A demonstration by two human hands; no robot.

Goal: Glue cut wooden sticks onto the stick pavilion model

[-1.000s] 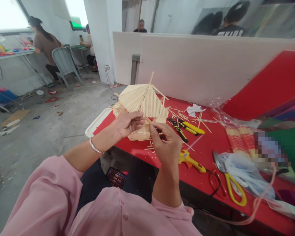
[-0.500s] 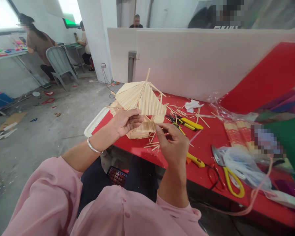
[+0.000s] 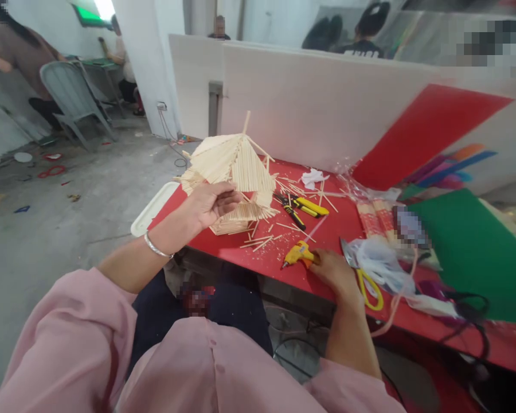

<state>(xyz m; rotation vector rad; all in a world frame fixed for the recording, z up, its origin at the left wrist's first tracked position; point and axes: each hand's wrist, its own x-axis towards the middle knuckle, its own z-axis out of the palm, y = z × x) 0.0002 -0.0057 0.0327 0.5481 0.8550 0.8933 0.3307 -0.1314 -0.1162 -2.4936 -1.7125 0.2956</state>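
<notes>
A small house model (image 3: 251, 166) built of thin wooden sticks stands at the near left of the red table (image 3: 266, 258), its peaked roof topped by one upright stick. My left hand (image 3: 212, 206), palm turned up, has its thumb and curled fingers closed on the lower edge of the roof; its exact grip is partly hidden. To the right, my right hand (image 3: 333, 269) is wrapped around the handle of a yellow glue gun (image 3: 298, 253) lying near the table's front edge. The gun's nozzle points left, and a clear glue stick (image 3: 316, 228) juts from its back.
Black-and-yellow pliers (image 3: 293, 215) and a yellow cutter (image 3: 312, 206) lie behind the glue gun. Loose sticks (image 3: 258, 244) are scattered around. Yellow-handled scissors (image 3: 370, 289), plastic bags (image 3: 378, 258) and a green sheet (image 3: 477, 246) are on the right. White boards (image 3: 318, 109) stand behind.
My right hand has left the house model and moved right and down to the glue gun, gripping it. My left hand stays at the roof edge. The view has shifted right.
</notes>
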